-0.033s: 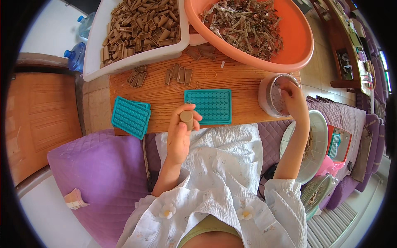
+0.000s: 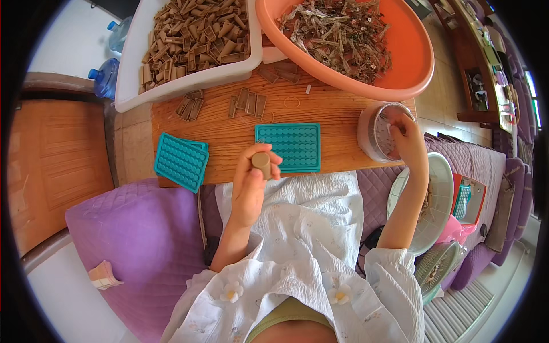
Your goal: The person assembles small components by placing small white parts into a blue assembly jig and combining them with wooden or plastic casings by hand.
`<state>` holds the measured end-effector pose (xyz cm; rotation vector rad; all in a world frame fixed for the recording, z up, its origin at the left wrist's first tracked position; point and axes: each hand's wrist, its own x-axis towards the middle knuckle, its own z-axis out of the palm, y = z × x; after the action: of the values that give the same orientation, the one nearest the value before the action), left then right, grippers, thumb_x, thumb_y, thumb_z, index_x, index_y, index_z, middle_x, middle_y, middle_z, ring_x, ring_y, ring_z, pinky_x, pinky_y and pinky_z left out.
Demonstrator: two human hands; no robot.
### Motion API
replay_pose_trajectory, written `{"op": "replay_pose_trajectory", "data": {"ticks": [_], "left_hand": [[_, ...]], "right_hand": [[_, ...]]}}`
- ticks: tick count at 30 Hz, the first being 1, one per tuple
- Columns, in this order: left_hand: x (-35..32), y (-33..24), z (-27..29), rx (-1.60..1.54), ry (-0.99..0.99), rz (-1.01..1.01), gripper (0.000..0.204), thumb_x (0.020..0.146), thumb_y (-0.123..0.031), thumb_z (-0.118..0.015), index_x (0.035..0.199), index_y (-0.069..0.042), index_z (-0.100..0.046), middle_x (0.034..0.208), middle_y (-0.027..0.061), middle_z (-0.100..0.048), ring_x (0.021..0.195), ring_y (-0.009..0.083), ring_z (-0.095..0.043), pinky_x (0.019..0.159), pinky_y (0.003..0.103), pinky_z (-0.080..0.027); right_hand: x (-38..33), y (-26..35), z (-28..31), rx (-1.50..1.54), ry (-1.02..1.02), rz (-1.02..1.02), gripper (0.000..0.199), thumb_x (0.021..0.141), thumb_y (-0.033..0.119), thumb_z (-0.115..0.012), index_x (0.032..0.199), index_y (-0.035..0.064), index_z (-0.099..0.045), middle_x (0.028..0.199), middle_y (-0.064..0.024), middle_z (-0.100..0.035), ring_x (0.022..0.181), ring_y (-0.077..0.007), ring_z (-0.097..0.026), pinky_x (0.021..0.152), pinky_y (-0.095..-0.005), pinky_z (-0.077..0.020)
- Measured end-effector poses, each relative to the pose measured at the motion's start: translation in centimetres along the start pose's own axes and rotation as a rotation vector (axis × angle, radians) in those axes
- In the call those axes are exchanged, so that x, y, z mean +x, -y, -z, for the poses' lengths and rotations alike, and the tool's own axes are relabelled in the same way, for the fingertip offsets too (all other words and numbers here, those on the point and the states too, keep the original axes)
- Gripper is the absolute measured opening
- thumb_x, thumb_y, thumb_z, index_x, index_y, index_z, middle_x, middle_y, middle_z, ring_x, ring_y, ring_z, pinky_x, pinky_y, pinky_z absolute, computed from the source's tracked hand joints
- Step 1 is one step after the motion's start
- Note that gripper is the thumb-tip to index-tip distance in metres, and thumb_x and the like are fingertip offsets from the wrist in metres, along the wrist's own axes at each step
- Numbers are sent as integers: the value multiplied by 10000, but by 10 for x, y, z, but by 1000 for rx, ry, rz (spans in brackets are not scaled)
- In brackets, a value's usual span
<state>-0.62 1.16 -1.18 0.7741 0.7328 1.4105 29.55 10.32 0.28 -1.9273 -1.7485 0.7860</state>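
My left hand (image 2: 250, 186) is closed round a small brown cap-like piece (image 2: 261, 164), round end up, held above the near edge of the wooden table (image 2: 229, 148). Just beyond it lies a teal tray (image 2: 297, 147) with rows of round cells. My right hand (image 2: 407, 134) reaches into a clear round jar (image 2: 370, 134) at the table's right side. Its fingers are pinched together inside the rim; what they hold, if anything, is hidden. To the left, more teal trays (image 2: 180, 163) are stacked, overhanging the table edge.
A white tub (image 2: 189, 86) of brown pieces and an orange basin (image 2: 414, 68) of tangled brownish strips stand at the back. Loose brown pieces (image 2: 247, 103) lie before them. A pale green basket (image 2: 437, 228) and a red-edged box (image 2: 480, 203) sit at right.
My left hand has shifted very slightly to the right, with the brown piece still in it. My right hand stays in the jar, almost unmoved.
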Motion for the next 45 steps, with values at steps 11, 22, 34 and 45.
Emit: {"op": "replay_pose_trajectory", "data": {"ticks": [11, 22, 34, 45], "left_hand": [[-5, 4, -12, 44, 71, 64, 273, 873, -171, -433, 1122, -72, -376, 1064, 82, -467, 990, 179, -479, 649, 282, -496], [-7, -4, -8, -687, -68, 582, 385, 880, -312, -399, 1149, -38, -371, 975, 75, -551, 758, 225, -621, 384, 168, -491], [-8, 3, -7, -701, -77, 670, 361, 894, -304, -369, 1158, -58, -375, 980, 147, -571, 695, 192, -630, 342, 159, -440], [-12, 7, -7, -433, -79, 653, 362, 874, -343, -411, 1129, -86, -396, 806, 22, -543, 708, 173, -623, 357, 144, -397]], "right_hand": [[-33, 61, -35, 685, -295, 117, 137, 780, -44, -442, 875, 6, -528, 728, 6, -492, 611, -41, -448, 517, -163, -358], [-57, 125, -100, 697, -4, 466, 76, 733, -50, -548, 797, -9, -551, 825, -99, -568, 725, -153, -577, 627, -220, -478], [-64, 126, -87, 587, 187, 389, 43, 767, -63, -469, 786, -41, -501, 930, -134, -538, 806, -180, -593, 621, -258, -532], [-72, 128, -93, 517, 144, 287, 45, 721, -63, -521, 752, -32, -514, 838, -124, -572, 755, -191, -576, 671, -264, -481]]}}
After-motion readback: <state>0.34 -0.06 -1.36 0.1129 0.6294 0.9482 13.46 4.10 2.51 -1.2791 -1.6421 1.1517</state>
